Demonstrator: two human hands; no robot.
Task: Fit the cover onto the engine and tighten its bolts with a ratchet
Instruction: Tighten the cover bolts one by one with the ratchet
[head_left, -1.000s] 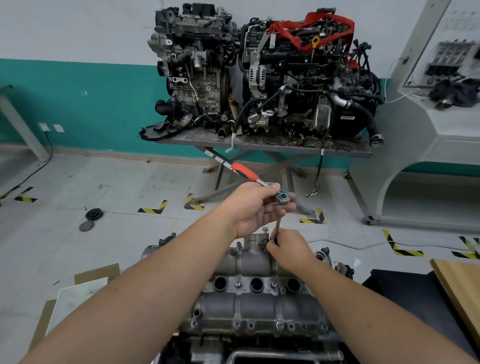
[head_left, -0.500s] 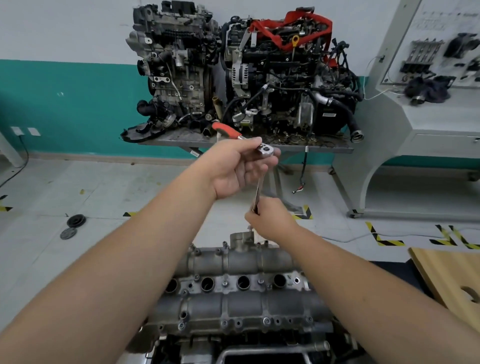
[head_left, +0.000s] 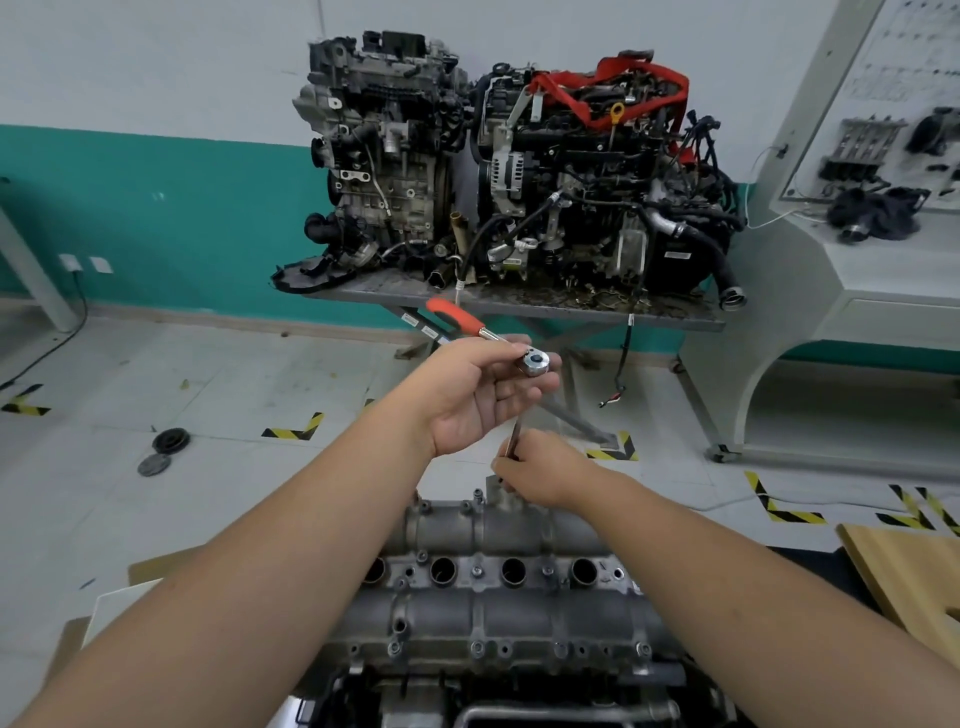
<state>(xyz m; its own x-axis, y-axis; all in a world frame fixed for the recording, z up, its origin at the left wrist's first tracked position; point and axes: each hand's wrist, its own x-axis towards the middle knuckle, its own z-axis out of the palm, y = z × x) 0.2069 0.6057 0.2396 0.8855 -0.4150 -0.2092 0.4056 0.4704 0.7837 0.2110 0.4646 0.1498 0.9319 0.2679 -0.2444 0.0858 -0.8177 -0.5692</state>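
Since half a second earlier, both hands had dropped a little toward the engine, the ratchet riding down with them while its grip looked unchanged. The ratchet (head_left: 533, 362) had a round chrome head with a dark centre, a short bright shank and an orange handle pointing up and to the left, away from the person. The left hand (head_left: 475, 397) held it palm up, its fingers curled under the head and the thumb along the shank. A thin dark extension bar (head_left: 515, 441) hung from under the head straight down into the right hand (head_left: 540, 475), whose fingers pinched the bar's lower end just above the cover; the bar's tip was hidden by those fingers.

The cover (head_left: 498, 577), grey cast metal with a row of four round holes and small bolts along its edges, sat on the engine directly below both hands. The right hand hovered at its far edge, by a raised boss; whether it touched the metal could not be told.
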